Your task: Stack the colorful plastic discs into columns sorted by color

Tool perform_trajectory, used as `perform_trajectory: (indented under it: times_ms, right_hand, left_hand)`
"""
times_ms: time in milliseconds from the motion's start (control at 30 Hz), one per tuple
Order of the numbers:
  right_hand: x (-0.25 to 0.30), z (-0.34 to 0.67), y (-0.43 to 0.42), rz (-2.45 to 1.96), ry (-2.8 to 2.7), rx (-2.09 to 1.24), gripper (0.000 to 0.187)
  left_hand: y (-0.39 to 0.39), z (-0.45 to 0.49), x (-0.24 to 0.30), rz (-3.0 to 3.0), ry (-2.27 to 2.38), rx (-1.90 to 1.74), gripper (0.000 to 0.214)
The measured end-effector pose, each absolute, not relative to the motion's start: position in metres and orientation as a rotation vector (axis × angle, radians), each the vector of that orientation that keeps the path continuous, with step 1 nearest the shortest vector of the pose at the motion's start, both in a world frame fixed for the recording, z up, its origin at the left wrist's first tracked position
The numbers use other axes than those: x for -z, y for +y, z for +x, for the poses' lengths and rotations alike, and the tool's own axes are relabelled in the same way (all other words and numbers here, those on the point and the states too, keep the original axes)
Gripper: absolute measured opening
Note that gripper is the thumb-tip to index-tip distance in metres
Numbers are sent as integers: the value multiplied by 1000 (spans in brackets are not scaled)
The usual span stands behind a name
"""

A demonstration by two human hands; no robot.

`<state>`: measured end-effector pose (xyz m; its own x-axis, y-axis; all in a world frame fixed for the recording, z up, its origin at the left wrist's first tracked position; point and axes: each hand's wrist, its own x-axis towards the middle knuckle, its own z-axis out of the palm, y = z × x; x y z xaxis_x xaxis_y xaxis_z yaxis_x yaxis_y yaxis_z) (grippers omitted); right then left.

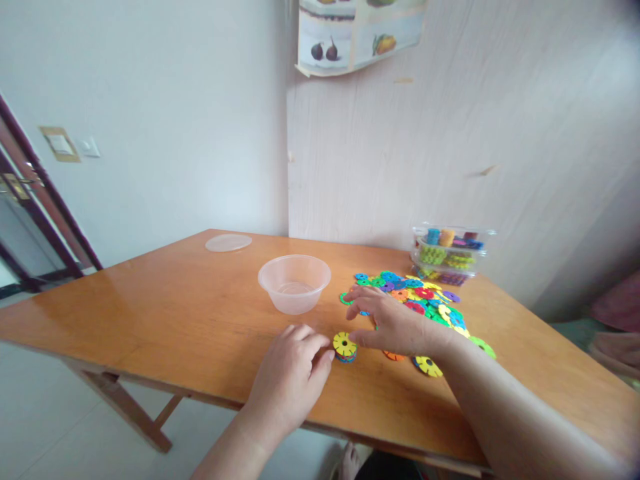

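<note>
A short stack of notched plastic discs (345,345) lies near the table's front edge, with a yellow disc on top and other colours below. At its left side is my left hand (293,373), thumb and index finger slightly apart, their tips at or very near the stack's edge. My right hand (393,323) hovers over the near left part of a loose heap of coloured discs (423,293). Its thumb points toward the stack, and its fingers are spread and hold nothing I can see. Part of the heap is hidden behind this hand.
A clear plastic bowl (295,283) stands beyond my left hand. Its round lid (229,243) lies at the far left of the wooden table (165,307). Clear boxes of coloured pieces (450,253) stand at the back right. A yellow disc (429,366) lies near my right forearm.
</note>
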<state>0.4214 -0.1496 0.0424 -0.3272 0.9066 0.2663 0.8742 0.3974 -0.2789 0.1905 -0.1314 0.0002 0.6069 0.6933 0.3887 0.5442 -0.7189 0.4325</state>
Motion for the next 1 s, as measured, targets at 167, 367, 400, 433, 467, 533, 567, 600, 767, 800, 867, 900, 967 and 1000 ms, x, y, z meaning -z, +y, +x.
perform_trajectory:
  times_ms: [167,367,400,433,467,533,567,600,767,800,867,900,967,1000]
  right_hand:
    - [-30,444,-131,-1806,-2183,196,25]
    - [-15,451,-118,-1973,-2258,172,39]
    - [-14,451,-117,-1982,-2254,164,37]
    - [-14,450,-115,-1985,-2250,156,35]
    - [-14,450,-114,-1982,-2243,149,32]
    - [-15,449,-113,-1958,-2232,141,26]
    - [-16,449,-113,-1940,-2230,136,23]
    - [-16,449,-113,-1924,-2229,128,21]
    - [-18,452,-116,-1932,-2227,72,29]
    - [-18,453,-117,-1937,-2234,64,29]
    - [-18,455,-117,-1937,-2247,51,26]
    - [-18,455,-117,-1933,-2250,51,23]
    - [-18,456,-116,-1915,-2255,60,18]
    - [-18,456,-115,-1906,-2256,64,16]
  left_hand:
    - [-132,190,1,2556,1001,-781,18]
    - [-132,190,1,2560,996,-779,19]
    - [-132,190,0,2561,996,-778,19]
    - [-132,190,0,2564,997,-776,19]
    - [-133,190,0,2567,996,-774,19]
    - [-133,190,0,2575,997,-767,19]
    - [-133,190,0,2578,999,-764,19]
    - [-133,190,0,2581,1000,-761,19]
    - [-132,190,1,2584,1012,-759,19]
    - [-132,190,1,2584,1013,-764,19]
    - [-133,190,1,2584,1013,-772,20]
    - [-133,190,1,2583,1013,-775,20]
    - [-133,190,0,2582,1015,-779,19]
    - [-133,190,0,2582,1015,-779,19]
